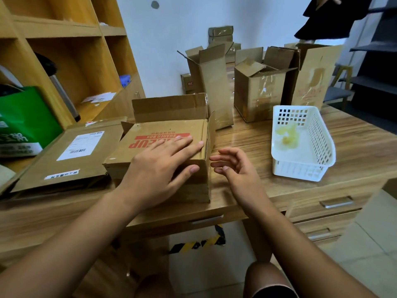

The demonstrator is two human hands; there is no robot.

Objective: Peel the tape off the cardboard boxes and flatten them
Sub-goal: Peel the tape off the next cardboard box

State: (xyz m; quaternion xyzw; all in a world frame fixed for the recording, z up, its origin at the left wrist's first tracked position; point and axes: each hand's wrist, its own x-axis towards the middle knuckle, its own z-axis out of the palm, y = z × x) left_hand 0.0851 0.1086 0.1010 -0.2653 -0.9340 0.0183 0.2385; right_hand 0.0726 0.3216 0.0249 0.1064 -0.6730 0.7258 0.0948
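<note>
The left hand (163,166) lay flat, grip open, on the box (171,130) at the tabletop's (253,138) front edge, seemingly steadying it, while the right hand (234,166), grip loosely curled and empty, hovered just beside its right wall, probably seeking tape.

Red-printed cardboard box (163,145) sat at desk front, rear flap up; three taller boxes (211,87) stood open behind, clear tape on them.

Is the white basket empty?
Not empty: a yellowish crumpled wad, probably tape, lies inside the white basket.
</note>
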